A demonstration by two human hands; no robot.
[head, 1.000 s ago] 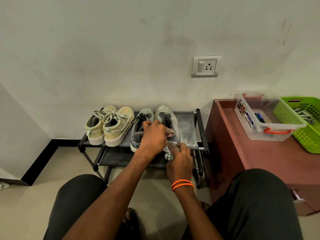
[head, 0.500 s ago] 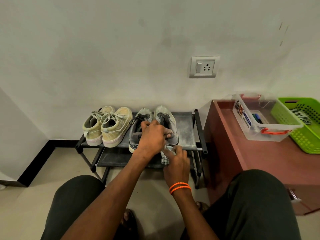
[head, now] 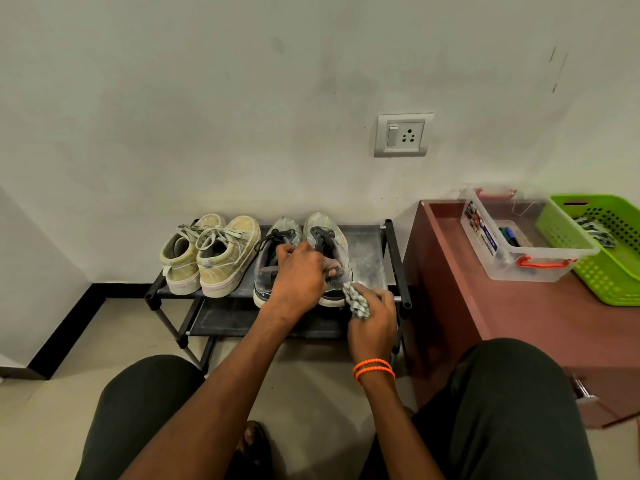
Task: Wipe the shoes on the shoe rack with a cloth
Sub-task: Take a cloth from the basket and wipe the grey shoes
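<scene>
A black two-tier shoe rack [head: 394, 258] stands against the wall. On its top shelf sit a pair of pale yellow sneakers [head: 211, 258] at the left and a pair of dusty grey shoes, one at the left [head: 277, 237] and one at the right [head: 325, 230]. My left hand [head: 298, 275] grips the right grey shoe at its opening. My right hand [head: 374, 317] holds a crumpled grey-green cloth [head: 356, 299] against that shoe's heel side.
A reddish-brown cabinet [head: 485, 306] stands right of the rack, carrying a clear plastic box [head: 526, 258] with orange handles and a green basket [head: 609, 268]. A wall socket [head: 403, 135] is above. My knees frame the bottom of the view.
My right hand with the cloth has shifted a little to the right along the grey shoe's heel. My left hand keeps its grip on the shoe.
</scene>
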